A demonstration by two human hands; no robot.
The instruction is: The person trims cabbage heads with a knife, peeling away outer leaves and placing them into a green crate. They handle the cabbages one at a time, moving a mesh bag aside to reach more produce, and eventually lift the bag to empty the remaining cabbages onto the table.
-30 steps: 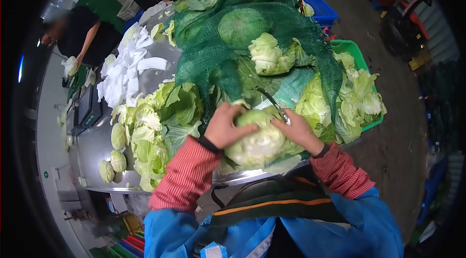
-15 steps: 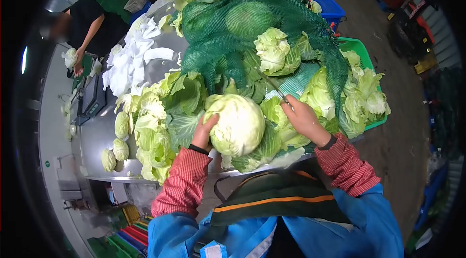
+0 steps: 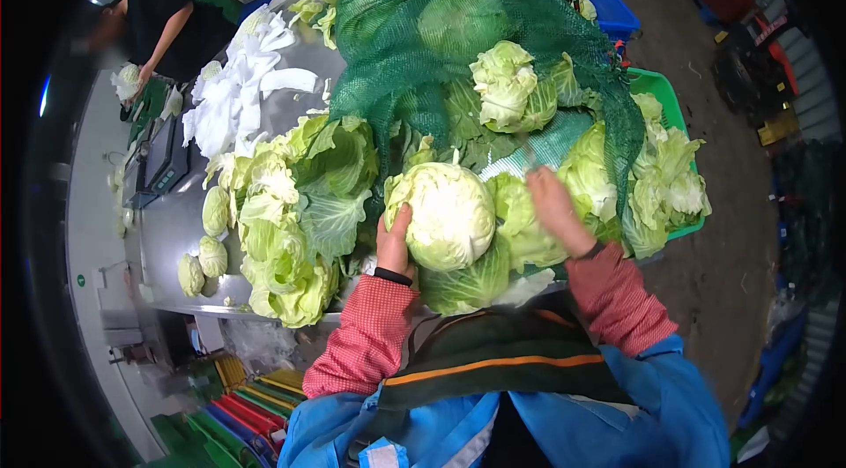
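A pale, round cabbage (image 3: 442,216) rests above loose outer leaves in front of me. My left hand (image 3: 394,241) grips its left side, with the thumb on the front surface. To the right of the cabbage is my right hand (image 3: 555,208), its fingers curled round a knife (image 3: 529,151) that is blurred by motion. The blade points up and away from me, apart from the cabbage. Behind, a green mesh sack (image 3: 423,36) covers more cabbages, and a partly peeled cabbage (image 3: 507,85) lies against it.
Loose leaves (image 3: 282,239) pile up at the left, beside small cabbages (image 3: 212,256). White foam nets (image 3: 238,102) and a scale (image 3: 167,164) are farther left. A green crate (image 3: 674,115) of leaves stands right, a blue crate (image 3: 608,5) behind it. Two other people work at the far side.
The cabbage and my left hand have shifted slightly right. My right hand has moved a little right and up, and the knife is now blurred. The view has turned slightly.
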